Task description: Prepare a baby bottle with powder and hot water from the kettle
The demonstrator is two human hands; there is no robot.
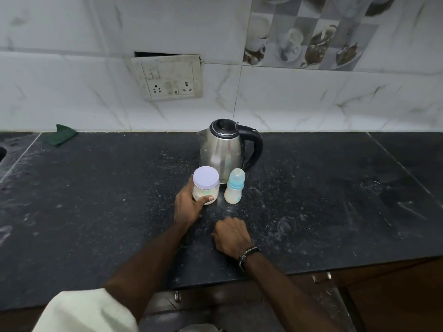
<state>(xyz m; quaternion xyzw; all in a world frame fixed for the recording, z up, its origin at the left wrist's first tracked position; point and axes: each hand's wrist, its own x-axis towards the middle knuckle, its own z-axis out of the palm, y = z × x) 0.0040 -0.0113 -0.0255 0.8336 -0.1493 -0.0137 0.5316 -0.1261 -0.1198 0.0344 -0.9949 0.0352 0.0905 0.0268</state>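
A clear powder jar (205,185) with a white lid stands on the dark counter (96,200), pale powder in its bottom. My left hand (188,207) grips its lower part, thumb across the front. Right beside it stands a baby bottle (235,190) with a blue collar and a clear cap, pale contents inside. Behind both sits a steel kettle (224,146), lid closed, black handle to the right, spout to the left. My right hand (231,236) rests on the counter in front of the bottle, fingers curled loosely, holding nothing.
A green cloth (61,134) lies at the back left by the wall. A wall socket panel (167,77) hangs above the kettle. A sink edge (2,154) shows at far left. The counter's front edge (335,265) runs just behind my wrists, with drawers below.
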